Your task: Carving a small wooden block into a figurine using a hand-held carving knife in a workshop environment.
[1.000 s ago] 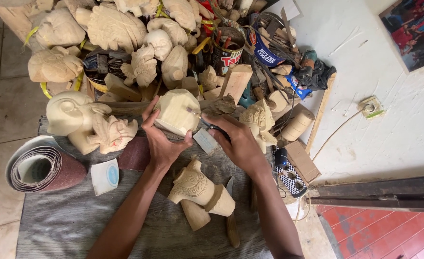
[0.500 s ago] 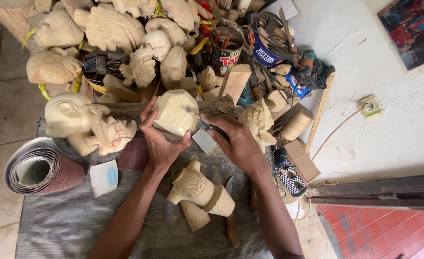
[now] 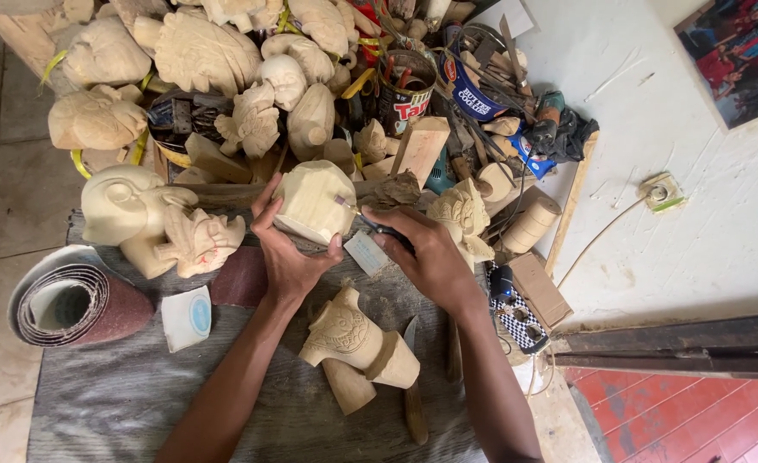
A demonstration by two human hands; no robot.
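1. A carver's left hand (image 3: 289, 257) wraps the lower edge of a pale, blocky wood carving (image 3: 310, 201), thumb on one side and fingers curled up the other — a grip that seems meant to brace the piece against the push of a tool.

2. The right hand (image 3: 430, 257) is closed around a dark-handled carving tool (image 3: 370, 221), whose thin tip touches the right face of the block; the fist sits low and close to the work, apparently for short, controlled cuts.

3. The block is held just above the grey cloth (image 3: 122, 403) covering the work surface, at the near edge of a heap of finished and half-finished figures.

4. The piece itself is light, raw wood with flat, faceted sides and a rounded top — still rough, with no fine detail visible on the faces turned to the camera.

5. Directly below the hands lies a carved wooden figure (image 3: 357, 343) on its side, patterned with scrollwork, within easy reach.

6. To the left stand a bird-headed carving (image 3: 126, 210) and a small masked head (image 3: 203, 244); a roll of sandpaper (image 3: 70, 304) rests at the cloth's corner.

7. Behind, tins of tools (image 3: 405, 90) and offcuts crowd the floor by a white wall (image 3: 696, 214).
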